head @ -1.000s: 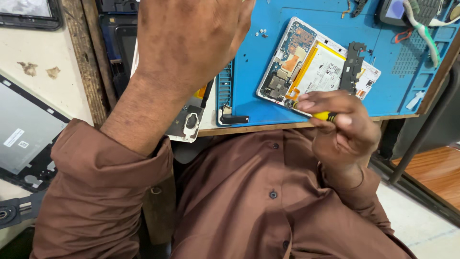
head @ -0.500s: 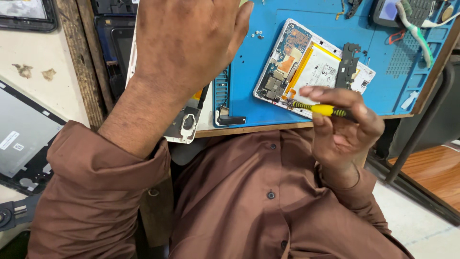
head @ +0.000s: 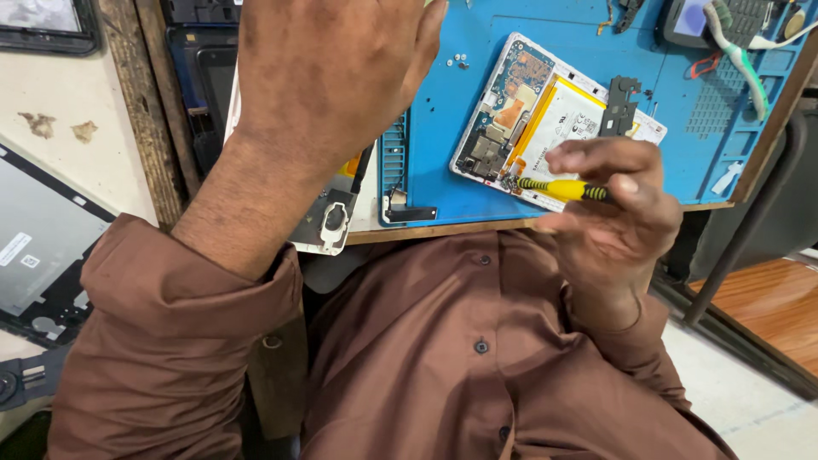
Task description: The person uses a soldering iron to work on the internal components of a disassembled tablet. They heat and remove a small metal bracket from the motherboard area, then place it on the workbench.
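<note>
Right hand still gripping yellow screwdriver, left hand open, unmoved.

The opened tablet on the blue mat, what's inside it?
Inside the opened tablet a white battery with a yellow edge, a blue circuit board and a black bracket show. The right hand with its yellow screwdriver covers the near edge.

Right hand pinches a yellow-handled screwdriver, tip at the lower edge of the opened tablet; tablet lies back-off on the blue mat, battery and boards exposed; left hand raised, fingers spread, close to camera, holding nothing; 2 loose screws on mat near tablet; mat sits on tabletop.
</note>
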